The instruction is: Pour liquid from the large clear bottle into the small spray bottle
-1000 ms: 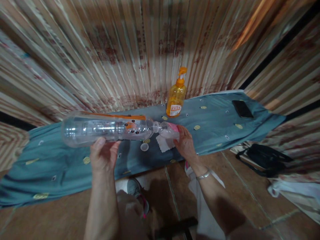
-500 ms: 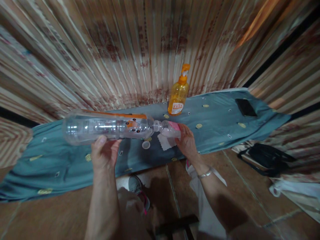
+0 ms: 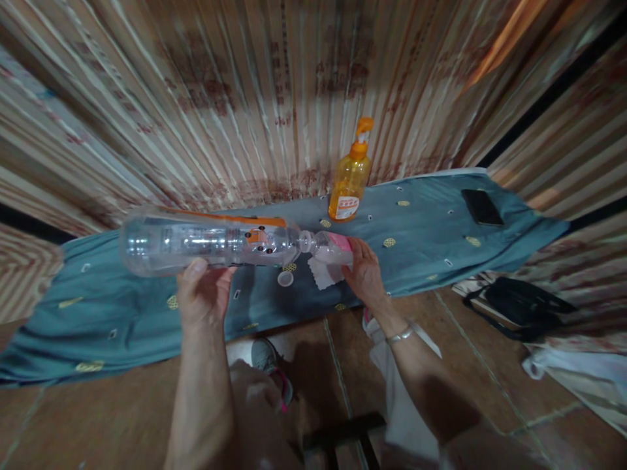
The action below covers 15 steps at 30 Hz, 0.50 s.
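My left hand [image 3: 204, 294] is closed round the underside of a large clear plastic bottle [image 3: 206, 241], which lies level in the air with its neck to the right. An orange stripe and print mark its side. In my right hand [image 3: 365, 271] is a small clear bottle [image 3: 330, 248] with a pink label. The two bottle mouths meet end to end; whether liquid passes between them I cannot make out. Below the necks, a white cap [image 3: 285, 279] and a white scallop-edged piece of paper or cloth [image 3: 324, 274] lie on the table cover.
An orange pump bottle [image 3: 350, 179] stands at the back edge of the teal-covered table [image 3: 426, 235]. A dark phone [image 3: 482, 207] lies at the right. On the floor are a black bag [image 3: 519, 307] and, near my feet, a dark stool [image 3: 345, 431]. Pleated curtains hang behind.
Both hands keep their hold and the bottles stay mouth to mouth. The large bottle shifts slightly up and left in view, largely along with a small camera movement.
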{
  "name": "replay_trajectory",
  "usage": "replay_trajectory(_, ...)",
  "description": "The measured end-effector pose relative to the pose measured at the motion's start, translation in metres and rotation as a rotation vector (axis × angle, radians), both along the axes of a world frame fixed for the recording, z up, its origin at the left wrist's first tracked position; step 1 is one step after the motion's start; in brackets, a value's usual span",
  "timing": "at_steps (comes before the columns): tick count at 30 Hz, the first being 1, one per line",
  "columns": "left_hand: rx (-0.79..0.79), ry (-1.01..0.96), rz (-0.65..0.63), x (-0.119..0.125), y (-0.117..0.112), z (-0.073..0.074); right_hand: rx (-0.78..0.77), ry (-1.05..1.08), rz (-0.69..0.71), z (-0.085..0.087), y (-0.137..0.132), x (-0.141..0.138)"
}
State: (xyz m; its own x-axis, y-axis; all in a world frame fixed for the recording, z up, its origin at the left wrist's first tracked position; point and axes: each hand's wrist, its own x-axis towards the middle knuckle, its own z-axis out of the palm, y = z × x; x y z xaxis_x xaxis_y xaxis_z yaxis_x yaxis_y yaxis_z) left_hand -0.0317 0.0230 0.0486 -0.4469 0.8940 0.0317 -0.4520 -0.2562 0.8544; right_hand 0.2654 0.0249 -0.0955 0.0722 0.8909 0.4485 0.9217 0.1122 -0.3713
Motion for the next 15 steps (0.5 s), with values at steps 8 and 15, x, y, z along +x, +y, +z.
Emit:
replay_trajectory(8, 0.038, 0.053, -0.081, -0.008, 0.001, -0.006, -0.019, 0.027, 0.024, 0.000, 0.001, 0.002)
replay_trajectory(15, 0.034, 0.055, -0.094, -0.013, 0.000, -0.008, -0.024, 0.016, 0.022, 0.004, -0.001, 0.001)
